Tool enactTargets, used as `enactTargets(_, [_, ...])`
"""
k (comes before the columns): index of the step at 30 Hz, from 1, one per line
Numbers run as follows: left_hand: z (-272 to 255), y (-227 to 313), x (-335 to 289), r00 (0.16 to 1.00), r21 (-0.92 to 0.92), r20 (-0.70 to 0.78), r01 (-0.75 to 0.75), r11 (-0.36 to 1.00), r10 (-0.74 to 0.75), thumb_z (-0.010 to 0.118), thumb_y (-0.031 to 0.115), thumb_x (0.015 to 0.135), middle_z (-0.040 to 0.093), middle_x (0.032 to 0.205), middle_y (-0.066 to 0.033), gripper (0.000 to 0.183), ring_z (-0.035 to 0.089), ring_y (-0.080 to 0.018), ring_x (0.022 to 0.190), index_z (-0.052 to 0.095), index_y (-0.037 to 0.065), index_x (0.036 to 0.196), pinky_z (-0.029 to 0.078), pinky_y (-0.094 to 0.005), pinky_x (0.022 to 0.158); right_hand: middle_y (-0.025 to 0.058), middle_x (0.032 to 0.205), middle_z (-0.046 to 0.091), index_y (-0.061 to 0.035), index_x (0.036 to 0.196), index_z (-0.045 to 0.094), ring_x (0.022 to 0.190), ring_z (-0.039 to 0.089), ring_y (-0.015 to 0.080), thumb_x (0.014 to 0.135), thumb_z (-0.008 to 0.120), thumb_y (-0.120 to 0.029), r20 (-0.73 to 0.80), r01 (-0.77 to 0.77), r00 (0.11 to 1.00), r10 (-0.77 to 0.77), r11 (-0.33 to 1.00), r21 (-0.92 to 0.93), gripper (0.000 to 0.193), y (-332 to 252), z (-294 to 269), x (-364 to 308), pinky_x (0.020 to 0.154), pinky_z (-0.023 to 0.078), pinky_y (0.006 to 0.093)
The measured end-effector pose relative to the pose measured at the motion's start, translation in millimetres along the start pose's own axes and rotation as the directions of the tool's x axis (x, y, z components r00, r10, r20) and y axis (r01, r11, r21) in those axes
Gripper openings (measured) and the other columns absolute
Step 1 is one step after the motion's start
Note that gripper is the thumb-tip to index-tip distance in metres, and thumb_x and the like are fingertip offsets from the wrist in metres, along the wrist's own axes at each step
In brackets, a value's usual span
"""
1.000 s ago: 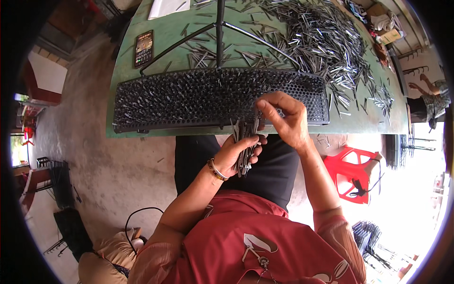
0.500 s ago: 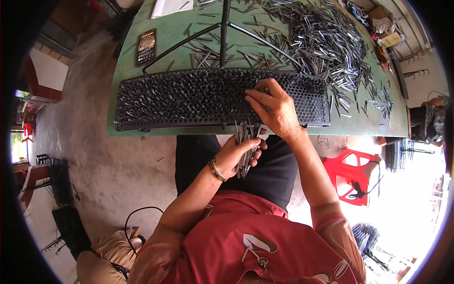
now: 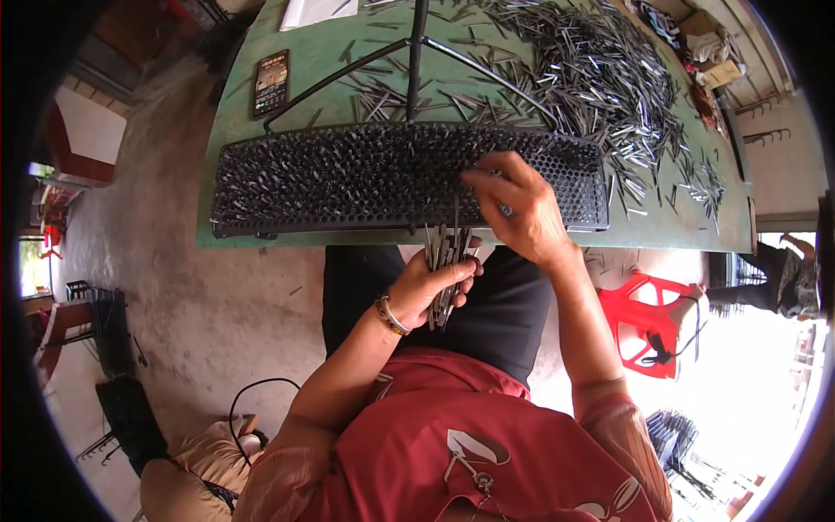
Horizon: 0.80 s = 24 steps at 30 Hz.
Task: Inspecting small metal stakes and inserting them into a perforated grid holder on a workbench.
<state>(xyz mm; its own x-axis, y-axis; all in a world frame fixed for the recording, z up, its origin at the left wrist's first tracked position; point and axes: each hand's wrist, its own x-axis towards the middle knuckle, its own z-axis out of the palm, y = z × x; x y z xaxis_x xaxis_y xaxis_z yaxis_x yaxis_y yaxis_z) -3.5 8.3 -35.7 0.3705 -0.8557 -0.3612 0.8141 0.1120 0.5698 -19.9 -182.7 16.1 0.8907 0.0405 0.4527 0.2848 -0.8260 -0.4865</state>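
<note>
My left hand is closed around a bundle of thin dark metal strips, held upright over my lap just below the table's front edge. One strip stands up higher than the rest. Above it, my right hand is over the right part of a long black perforated rack, its fingers bent together and slightly blurred. Whatever is between those fingertips is too small to make out. Similar strips stand packed in the holes across the left and middle of the rack; at its right end bare holes show.
The rack's black rod frame rises over the green table. A large heap of loose strips lies at the back right. A phone and white paper are at the left. A red plastic stool is on the floor.
My right hand has shifted a little to the right and nearer to me, with its fingers curling more. My left hand has barely moved. At the far right edge, a dark-clothed figure has shifted.
</note>
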Motion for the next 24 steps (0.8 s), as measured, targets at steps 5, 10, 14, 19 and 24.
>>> enactTargets(5, [-8.5, 3.5, -4.2, 1.0, 0.059, 0.02, 0.011, 0.998, -0.012, 0.064, 0.012, 0.086, 0.059, 0.083, -0.0036, 0.028, 0.055, -0.0074, 0.067, 0.055, 0.005, 0.111, 0.047, -0.0222, 0.052, 0.0082, 0.111, 0.057, -0.0066, 0.107, 0.064, 0.089, 0.057, 0.0235, 0.067, 0.062, -0.001, 0.275, 0.198, 0.944, -0.181, 0.979, -0.038, 0.04, -7.5, 2.5, -21.3, 0.077, 0.045, 0.0344])
enactTargets(10, [-15.2, 9.3, -19.9, 0.996, 0.22, -0.007, 0.089, 0.971, -0.09, 0.064, 0.014, 0.086, 0.056, 0.076, -0.0013, 0.024, 0.054, -0.0073, 0.063, 0.057, 0.004, 0.106, 0.045, -0.021, 0.051, 0.0076, 0.107, 0.059, -0.006, 0.104, 0.065, 0.086, 0.058, 0.0243, 0.071, 0.065, -0.004, 0.223, 0.245, 0.949, -0.222, 0.966, -0.082, 0.033, -4.8, 7.7, -28.1, 0.075, 0.047, 0.0342])
enactTargets(14, [-16.3, 9.1, -25.7, 0.996, 0.21, 0.007, 0.084, 0.974, -0.088, 0.065, 0.013, 0.085, 0.057, 0.076, -0.0009, 0.033, 0.054, -0.0069, 0.063, 0.056, 0.002, 0.115, 0.046, -0.0209, 0.051, 0.0081, 0.096, 0.065, -0.0042, 0.101, 0.065, 0.082, 0.062, 0.0252, 0.075, 0.068, -0.001, -0.066, 0.167, 0.984, -0.165, 0.986, 0.014, 0.027, -1.4, 14.0, -23.0, 0.072, 0.05, 0.0328])
enactTargets(19, [-14.4, 18.8, -36.4, 0.997, 0.132, -0.035, -0.057, 0.99, 0.062, 0.063, 0.009, 0.085, 0.058, 0.084, -0.0034, 0.038, 0.054, -0.0077, 0.066, 0.051, 0.001, 0.12, 0.047, -0.0226, 0.053, 0.0108, 0.091, 0.067, -0.0041, 0.104, 0.065, 0.079, 0.065, 0.0229, 0.076, 0.071, -0.001, -0.212, -0.106, 0.968, 0.134, 0.984, 0.14, 0.029, 3.9, 21.3, -12.1, 0.068, 0.051, 0.0302])
enactTargets(24, [-25.1, 26.8, -47.6, 0.989, 0.005, -0.064, -0.131, 0.991, 0.132, 0.063, 0.008, 0.086, 0.058, 0.091, -0.0055, 0.046, 0.054, -0.0085, 0.069, 0.044, 0.003, 0.127, 0.047, -0.024, 0.054, 0.0098, 0.09, 0.068, -0.006, 0.108, 0.065, 0.076, 0.064, 0.019, 0.075, 0.072, -0.001, -0.212, -0.103, 0.97, 0.118, 0.991, 0.082, 0.035, 3.9, 22.1, -8.6, 0.067, 0.051, 0.0292])
